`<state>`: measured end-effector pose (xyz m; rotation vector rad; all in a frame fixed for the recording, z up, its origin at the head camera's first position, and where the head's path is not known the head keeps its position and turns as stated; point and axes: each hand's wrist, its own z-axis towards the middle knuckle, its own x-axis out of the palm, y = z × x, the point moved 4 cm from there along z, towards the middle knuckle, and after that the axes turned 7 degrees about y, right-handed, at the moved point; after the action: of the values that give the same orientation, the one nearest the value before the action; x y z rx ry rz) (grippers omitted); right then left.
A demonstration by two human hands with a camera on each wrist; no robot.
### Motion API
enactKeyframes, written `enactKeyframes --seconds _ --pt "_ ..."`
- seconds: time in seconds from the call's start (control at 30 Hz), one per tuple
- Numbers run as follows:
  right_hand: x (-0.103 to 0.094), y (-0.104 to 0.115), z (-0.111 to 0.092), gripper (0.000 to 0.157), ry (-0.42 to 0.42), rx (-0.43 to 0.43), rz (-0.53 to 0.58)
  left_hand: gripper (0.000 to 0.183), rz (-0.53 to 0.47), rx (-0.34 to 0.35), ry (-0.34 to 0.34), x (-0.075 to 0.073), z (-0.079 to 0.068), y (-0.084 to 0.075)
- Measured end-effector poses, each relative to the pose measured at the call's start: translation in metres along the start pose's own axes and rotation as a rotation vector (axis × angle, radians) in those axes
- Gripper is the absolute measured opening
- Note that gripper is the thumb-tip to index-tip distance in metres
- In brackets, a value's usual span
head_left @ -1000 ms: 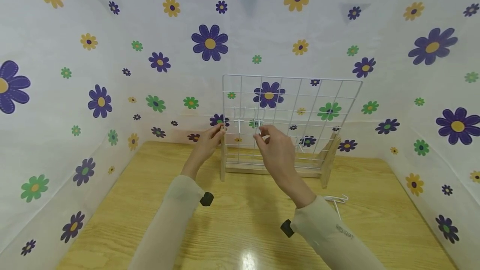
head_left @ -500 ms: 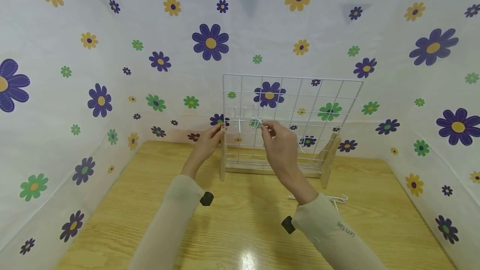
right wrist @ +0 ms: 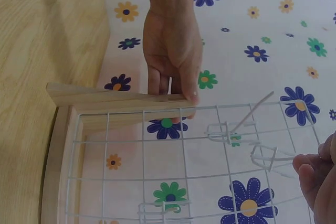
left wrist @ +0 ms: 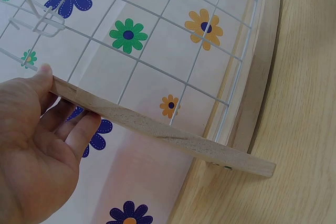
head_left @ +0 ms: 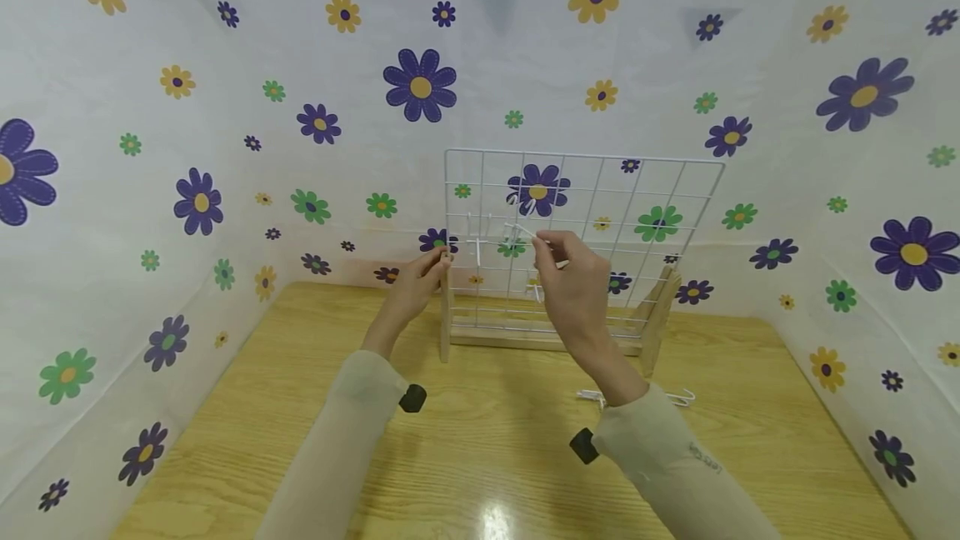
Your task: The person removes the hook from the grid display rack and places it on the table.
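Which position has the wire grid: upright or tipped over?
Upright: in the head view, the wire grid rises from its wooden base, and the left hand holds one wooden side post.

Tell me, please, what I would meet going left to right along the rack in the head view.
Left hand, left wooden post, hung white hook, held white hook, right hand, right wooden post.

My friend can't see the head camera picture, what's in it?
A person's right hand pinches a white wire hook at a white grid, while the left hand holds its wooden stand. Other hooks hang on the grid; more hooks lie on the wooden table, before a flowered sheet.
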<state>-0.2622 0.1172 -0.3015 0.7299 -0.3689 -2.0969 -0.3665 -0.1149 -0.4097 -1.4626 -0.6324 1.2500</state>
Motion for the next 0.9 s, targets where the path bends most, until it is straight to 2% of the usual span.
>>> enactKeyframes --seconds 0.33,0.7,0.9 --pt "-0.022 0.007 -0.001 0.009 -0.029 -0.016 0.059 0.055 0.025 -0.014 -0.001 0.000 -0.001 -0.001" --pt "-0.055 0.003 -0.004 0.008 -0.036 0.011 -0.004 0.054 0.009 0.014 0.000 0.000 0.001 0.002" --pt "-0.076 0.000 -0.009 0.009 -0.041 0.046 0.009 0.052 0.006 0.017 -0.003 -0.001 0.003 0.005"
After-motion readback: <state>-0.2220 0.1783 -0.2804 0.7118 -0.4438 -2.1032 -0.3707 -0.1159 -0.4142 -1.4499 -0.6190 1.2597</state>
